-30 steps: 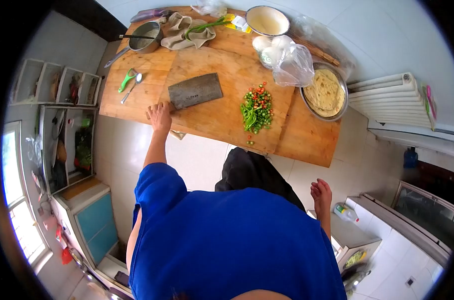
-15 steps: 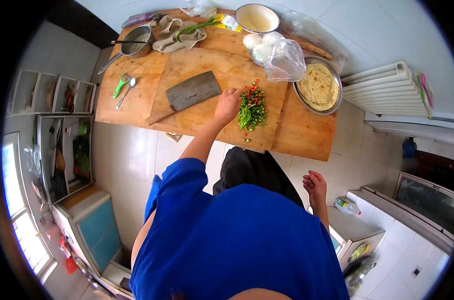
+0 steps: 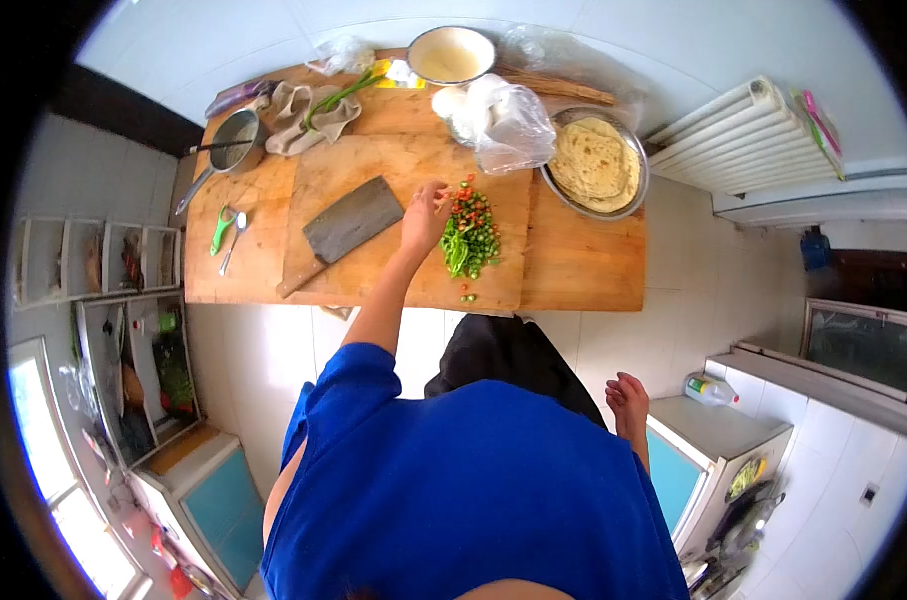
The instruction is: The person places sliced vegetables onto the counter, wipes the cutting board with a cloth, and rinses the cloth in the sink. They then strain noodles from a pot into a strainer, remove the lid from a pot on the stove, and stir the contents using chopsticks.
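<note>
My left hand (image 3: 426, 216) is over the wooden cutting board (image 3: 348, 155), at the left edge of a pile of chopped peppers (image 3: 470, 235), green with red bits at the far end. Its fingers are curled together; whatever they may pinch is too small to make out. Just left of this hand a cleaver (image 3: 353, 222) lies flat, its wooden handle pointing toward me. My right hand (image 3: 628, 402) hangs by my right side, away from the table, its fingers loosely bent and apart with nothing in them.
On the wooden table (image 3: 588, 260) are a pan of flatbreads (image 3: 595, 165), a bag of eggs (image 3: 513, 125), an enamel bowl (image 3: 451, 55), a saucepan (image 3: 238, 140), a cloth (image 3: 291, 118), a green peeler (image 3: 221, 230) and a spoon (image 3: 235, 245). A radiator (image 3: 743, 140) stands right.
The view has shifted, so the table appears further left. My left hand stays beside the peppers, its fingers now more raised and curled. My right hand still hangs at my side.
</note>
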A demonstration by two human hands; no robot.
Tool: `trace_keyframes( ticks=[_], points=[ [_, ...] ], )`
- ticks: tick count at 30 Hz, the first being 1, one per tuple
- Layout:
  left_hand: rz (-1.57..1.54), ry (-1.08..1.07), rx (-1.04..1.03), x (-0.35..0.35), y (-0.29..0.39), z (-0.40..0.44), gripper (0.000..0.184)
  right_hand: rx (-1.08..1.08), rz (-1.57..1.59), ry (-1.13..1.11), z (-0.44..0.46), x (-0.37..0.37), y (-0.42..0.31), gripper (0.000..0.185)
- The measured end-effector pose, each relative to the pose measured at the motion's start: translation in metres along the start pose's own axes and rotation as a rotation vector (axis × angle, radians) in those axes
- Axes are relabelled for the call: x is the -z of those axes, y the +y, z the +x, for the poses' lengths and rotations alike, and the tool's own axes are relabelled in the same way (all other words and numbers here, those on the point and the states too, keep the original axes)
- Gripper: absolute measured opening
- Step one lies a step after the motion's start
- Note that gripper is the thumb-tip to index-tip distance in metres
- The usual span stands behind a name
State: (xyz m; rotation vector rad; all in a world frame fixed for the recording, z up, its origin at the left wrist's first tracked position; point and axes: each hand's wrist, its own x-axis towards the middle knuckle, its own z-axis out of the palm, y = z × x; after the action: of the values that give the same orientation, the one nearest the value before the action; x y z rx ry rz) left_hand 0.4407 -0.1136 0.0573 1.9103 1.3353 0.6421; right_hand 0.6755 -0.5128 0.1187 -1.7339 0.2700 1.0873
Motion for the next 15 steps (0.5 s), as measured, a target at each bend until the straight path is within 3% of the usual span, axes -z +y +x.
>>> trace_keyframes(
  ticks=[6, 8, 15],
  points=[
    [-0.159, 0.021, 0.039, 0.0, -0.009, -0.027, 0.017, 0.042, -0.035, -0.037, 0.002, -0.022, -0.015, 0.022],
    [-0.106, 0.017, 0.181, 0.009, -0.005, -0.038, 0.02, 0.046, -0.047, -0.047, 0.008, -0.024, -0.013, 0.023],
    [-0.039, 0.187, 0.185, 0.022, -0.034, -0.068, 0.035, 0.026, -0.122, -0.042, 0.007, -0.03, -0.017, 0.026]
  ],
)
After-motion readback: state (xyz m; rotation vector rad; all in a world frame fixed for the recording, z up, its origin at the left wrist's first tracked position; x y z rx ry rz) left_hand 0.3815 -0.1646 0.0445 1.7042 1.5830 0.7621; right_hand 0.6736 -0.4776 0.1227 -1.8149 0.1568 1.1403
